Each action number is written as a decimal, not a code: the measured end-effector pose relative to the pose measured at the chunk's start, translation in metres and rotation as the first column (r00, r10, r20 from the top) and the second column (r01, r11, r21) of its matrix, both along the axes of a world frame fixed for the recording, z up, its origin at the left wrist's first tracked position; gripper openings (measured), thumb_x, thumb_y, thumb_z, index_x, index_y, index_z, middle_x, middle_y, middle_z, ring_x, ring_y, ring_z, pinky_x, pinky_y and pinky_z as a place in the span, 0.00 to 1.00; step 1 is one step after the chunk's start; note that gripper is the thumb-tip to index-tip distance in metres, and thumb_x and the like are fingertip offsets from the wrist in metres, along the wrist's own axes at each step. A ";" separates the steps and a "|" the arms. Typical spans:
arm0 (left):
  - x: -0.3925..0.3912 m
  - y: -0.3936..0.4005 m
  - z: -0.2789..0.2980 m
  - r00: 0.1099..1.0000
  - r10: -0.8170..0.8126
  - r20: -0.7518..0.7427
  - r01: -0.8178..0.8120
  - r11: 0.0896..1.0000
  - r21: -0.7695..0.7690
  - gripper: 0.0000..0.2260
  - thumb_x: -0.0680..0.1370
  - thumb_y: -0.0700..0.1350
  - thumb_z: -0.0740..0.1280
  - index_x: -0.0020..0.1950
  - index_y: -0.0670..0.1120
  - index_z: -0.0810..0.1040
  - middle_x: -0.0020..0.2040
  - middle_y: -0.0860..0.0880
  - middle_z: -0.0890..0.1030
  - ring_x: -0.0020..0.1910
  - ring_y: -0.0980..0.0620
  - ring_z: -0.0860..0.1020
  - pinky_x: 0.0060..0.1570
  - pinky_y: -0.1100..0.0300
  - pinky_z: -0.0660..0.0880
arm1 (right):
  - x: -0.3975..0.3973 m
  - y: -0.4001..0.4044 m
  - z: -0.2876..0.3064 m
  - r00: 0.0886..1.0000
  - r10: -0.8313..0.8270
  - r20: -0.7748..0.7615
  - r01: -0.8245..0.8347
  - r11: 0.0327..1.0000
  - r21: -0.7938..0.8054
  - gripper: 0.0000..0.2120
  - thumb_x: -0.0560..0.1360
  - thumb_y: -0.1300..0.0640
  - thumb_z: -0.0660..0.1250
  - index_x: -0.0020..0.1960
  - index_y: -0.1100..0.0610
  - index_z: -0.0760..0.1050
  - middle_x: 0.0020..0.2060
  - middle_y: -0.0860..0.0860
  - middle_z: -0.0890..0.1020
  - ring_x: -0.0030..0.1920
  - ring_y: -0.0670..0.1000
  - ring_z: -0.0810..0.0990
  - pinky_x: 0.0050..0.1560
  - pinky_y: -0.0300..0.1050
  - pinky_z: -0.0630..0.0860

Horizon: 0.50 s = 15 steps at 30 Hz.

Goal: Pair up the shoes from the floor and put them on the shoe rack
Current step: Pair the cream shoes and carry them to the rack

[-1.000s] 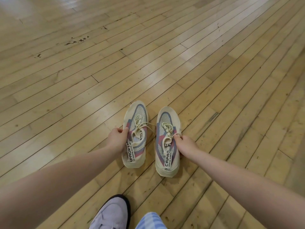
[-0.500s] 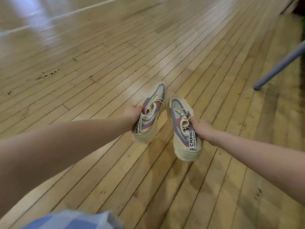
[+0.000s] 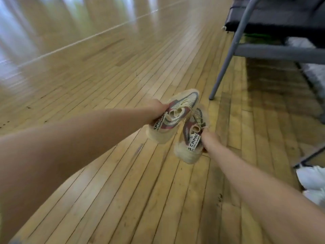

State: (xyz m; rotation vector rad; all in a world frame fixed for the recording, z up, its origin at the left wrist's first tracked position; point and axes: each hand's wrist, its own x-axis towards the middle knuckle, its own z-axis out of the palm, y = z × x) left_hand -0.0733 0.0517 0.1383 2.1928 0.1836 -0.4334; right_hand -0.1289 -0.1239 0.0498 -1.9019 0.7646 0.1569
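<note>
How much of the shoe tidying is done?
Done: one matching pair is picked up off the wooden floor. In hand: the left hand grips one cream sneaker, the right hand grips its mate. Left: setting both on the shoe rack ahead. White shoes lie by it.

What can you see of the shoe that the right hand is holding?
The shoe is a cream knit sneaker with pink and grey panels, cream laces and a white heel strap printed in black letters. The right hand holds it by the collar, off the wooden floor, heel toward the camera, beside its twin. The picture is blurred.
</note>
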 end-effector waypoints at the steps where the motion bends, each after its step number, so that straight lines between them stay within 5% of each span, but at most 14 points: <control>1: -0.002 -0.012 -0.004 1.000 0.008 0.005 -0.008 1.000 -0.009 0.17 0.79 0.54 0.62 0.53 0.40 0.78 0.45 0.45 0.84 0.35 0.51 0.81 0.32 0.60 0.76 | -0.007 -0.006 0.000 0.999 -0.035 0.004 0.035 0.998 0.043 0.22 0.80 0.48 0.49 0.57 0.61 0.76 0.54 0.59 0.80 0.54 0.60 0.78 0.56 0.53 0.76; 7: -0.036 -0.107 -0.045 0.995 -0.056 -0.088 0.045 0.992 -0.117 0.17 0.77 0.53 0.65 0.52 0.39 0.78 0.50 0.42 0.83 0.44 0.45 0.81 0.41 0.56 0.76 | -0.089 -0.085 -0.016 0.966 -0.257 -0.022 0.258 0.966 0.034 0.24 0.79 0.45 0.49 0.55 0.62 0.76 0.53 0.59 0.81 0.53 0.60 0.80 0.58 0.56 0.76; 10: -0.056 -0.139 -0.059 0.980 -0.165 -0.111 0.147 0.978 -0.150 0.15 0.77 0.53 0.65 0.43 0.42 0.77 0.43 0.44 0.82 0.37 0.49 0.79 0.33 0.59 0.75 | -0.126 -0.117 -0.022 0.943 -0.327 -0.057 0.324 0.944 -0.058 0.26 0.81 0.45 0.48 0.59 0.64 0.74 0.56 0.62 0.80 0.56 0.62 0.78 0.57 0.51 0.74; 15: -0.081 -0.198 -0.065 0.890 -0.452 -0.067 0.443 0.889 -0.116 0.16 0.79 0.54 0.62 0.51 0.42 0.79 0.39 0.47 0.80 0.33 0.53 0.78 0.28 0.62 0.71 | -0.191 -0.142 -0.027 0.830 -0.554 0.060 0.557 0.822 -0.120 0.25 0.83 0.49 0.49 0.64 0.67 0.72 0.61 0.64 0.77 0.61 0.64 0.75 0.56 0.50 0.70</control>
